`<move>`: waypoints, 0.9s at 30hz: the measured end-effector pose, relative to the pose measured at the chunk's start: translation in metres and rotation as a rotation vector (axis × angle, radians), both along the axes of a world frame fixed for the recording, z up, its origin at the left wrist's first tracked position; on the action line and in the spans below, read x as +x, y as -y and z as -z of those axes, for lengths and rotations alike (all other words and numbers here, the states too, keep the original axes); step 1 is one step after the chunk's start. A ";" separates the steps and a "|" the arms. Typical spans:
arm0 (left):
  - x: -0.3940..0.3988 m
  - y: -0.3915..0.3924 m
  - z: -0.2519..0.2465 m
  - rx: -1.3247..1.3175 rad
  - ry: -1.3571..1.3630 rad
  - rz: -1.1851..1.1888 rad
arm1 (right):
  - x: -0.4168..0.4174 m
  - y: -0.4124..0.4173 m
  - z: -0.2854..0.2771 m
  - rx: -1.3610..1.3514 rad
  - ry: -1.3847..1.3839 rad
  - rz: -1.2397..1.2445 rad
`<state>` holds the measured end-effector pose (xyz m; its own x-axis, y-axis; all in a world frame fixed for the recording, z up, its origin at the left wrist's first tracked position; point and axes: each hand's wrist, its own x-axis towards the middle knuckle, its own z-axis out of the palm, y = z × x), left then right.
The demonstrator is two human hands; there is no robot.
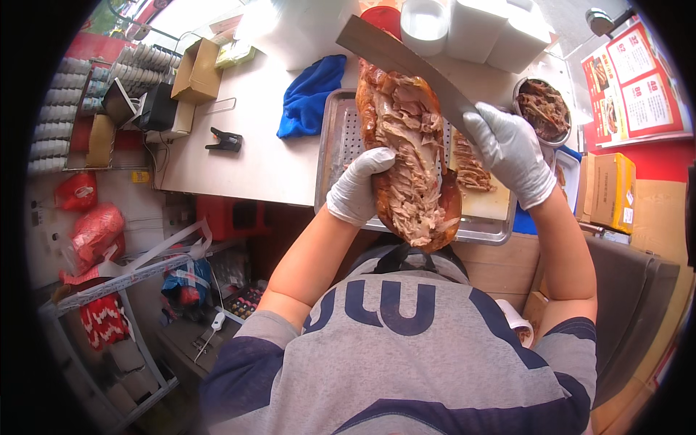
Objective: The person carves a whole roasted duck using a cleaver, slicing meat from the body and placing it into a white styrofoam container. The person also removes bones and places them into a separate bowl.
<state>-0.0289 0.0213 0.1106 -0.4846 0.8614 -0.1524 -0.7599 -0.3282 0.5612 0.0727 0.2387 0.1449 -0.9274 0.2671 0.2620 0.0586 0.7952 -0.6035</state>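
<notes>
A large piece of roast meat (409, 157) with browned skin and pale, torn flesh facing up is held over a perforated metal tray (338, 130). My left hand (360, 185), in a thin white glove, grips its left edge, thumb on top. My right hand (508, 149), gloved alike, is closed around a knife, whose handle is hidden by the fingers. The knife's long, broad blade (405, 62) points up and left across the far end of the meat. Under my right hand, sliced meat (472, 166) lies on a pale cutting board (497, 202) in the tray.
A blue cloth (312, 98) and a black stapler-like tool (224, 140) lie left of the tray. White foam containers (470, 30) stand beyond it. To the right are a metal bowl of meat pieces (544, 111) and a cardboard box (606, 190). A metal rack (128, 283) stands lower left.
</notes>
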 end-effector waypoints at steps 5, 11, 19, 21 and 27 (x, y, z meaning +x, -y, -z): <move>-0.003 -0.002 -0.002 -0.026 0.075 0.076 | 0.011 0.001 0.005 -0.072 0.154 0.038; 0.013 -0.019 0.002 -0.098 0.087 0.140 | -0.005 0.002 0.009 0.125 -0.077 0.022; 0.021 -0.038 0.002 -0.184 -0.028 0.141 | -0.012 0.010 0.011 0.180 -0.114 0.228; 0.023 -0.044 0.004 -0.224 0.006 0.133 | -0.010 0.009 0.016 0.163 -0.158 0.243; 0.029 -0.055 0.015 -0.140 0.207 0.131 | 0.016 -0.002 0.027 -0.277 -0.018 0.252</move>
